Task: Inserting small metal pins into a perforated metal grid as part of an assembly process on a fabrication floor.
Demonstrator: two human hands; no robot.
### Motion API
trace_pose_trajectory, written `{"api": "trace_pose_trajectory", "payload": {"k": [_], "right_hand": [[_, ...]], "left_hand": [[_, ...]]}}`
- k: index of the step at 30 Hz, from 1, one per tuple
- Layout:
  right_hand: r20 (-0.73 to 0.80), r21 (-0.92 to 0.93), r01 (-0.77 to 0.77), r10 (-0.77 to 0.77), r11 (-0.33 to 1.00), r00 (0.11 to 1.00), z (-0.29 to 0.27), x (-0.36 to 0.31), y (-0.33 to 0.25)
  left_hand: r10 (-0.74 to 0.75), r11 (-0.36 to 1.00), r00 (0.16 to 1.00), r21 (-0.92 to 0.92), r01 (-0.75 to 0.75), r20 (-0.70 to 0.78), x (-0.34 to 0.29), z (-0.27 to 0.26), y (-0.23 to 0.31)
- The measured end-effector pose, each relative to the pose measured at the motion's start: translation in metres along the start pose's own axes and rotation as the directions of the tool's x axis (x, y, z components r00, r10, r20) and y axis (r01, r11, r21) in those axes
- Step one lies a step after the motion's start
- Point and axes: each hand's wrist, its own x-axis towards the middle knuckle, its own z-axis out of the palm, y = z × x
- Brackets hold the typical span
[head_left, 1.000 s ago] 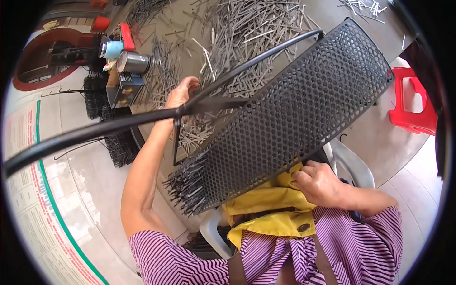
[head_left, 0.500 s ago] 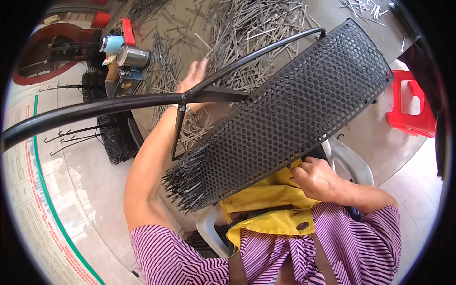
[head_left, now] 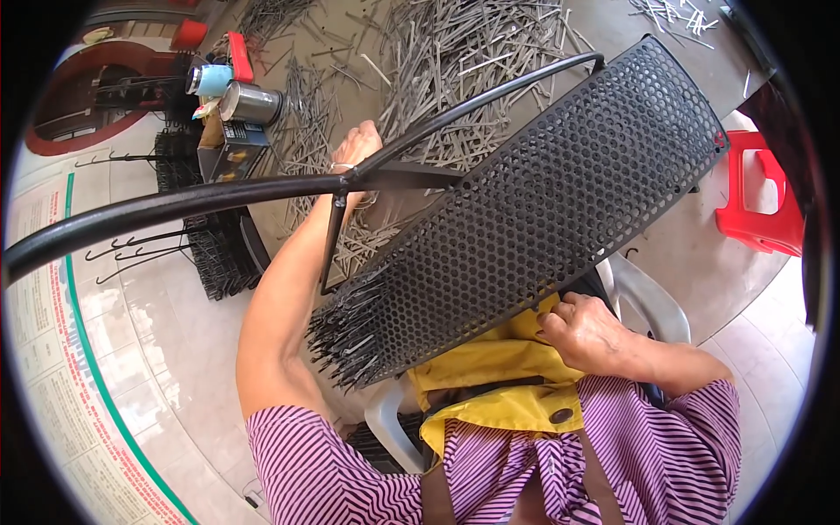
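A black perforated panel point(head_left: 542, 201) slants across in front of me, dark strips point(head_left: 346, 337) bunched through its lower left end. A black metal tube frame point(head_left: 175, 199) is joined to it. Beyond the tube, my left hand point(head_left: 359, 146) is low over the tabletop beside loose grey strips point(head_left: 472, 74), its fingers curled in. Whatever they hold, if anything, is hidden. My right hand point(head_left: 584, 334) is closed just below the panel's near edge, against a yellow apron point(head_left: 499, 363). Its fingertips are tucked in, so I cannot make out what is in them.
At the left of the table stand a metal can point(head_left: 251, 103), a light blue container point(head_left: 212, 80) and a box point(head_left: 236, 153). Black bristly pieces with hooks point(head_left: 214, 258) lie farther left. A red stool point(head_left: 761, 192) is at the right, and a grey chair arm point(head_left: 647, 297) curves beside me.
My left hand has gone from fingers stretched out to fingers curled, staying near the same spot beyond the tube. The right hand and the panel have hardly moved.
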Motion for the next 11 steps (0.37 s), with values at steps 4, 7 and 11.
{"api": "trace_pose_trajectory", "payload": {"k": [4,7,11], "right_hand": [[0.055,0.003,0.006,-0.006,1.0,0.998,-0.001,0.001,0.0],[0.06,-0.014,-0.007,0.008,1.0,0.998,-0.001,0.0,-0.001],[0.012,-0.074,0.002,-0.001,0.997,1.0,0.003,-0.001,0.003]], "left_hand": [[0.007,1.0,0.993,-0.019,-0.009,-0.115,-0.007,0.005,0.001],[-0.069,0.994,0.989,-0.098,0.056,-0.134,-0.008,0.001,0.007],[0.048,0.996,0.975,0.082,-0.031,-0.216,-0.017,-0.009,0.007]]}}
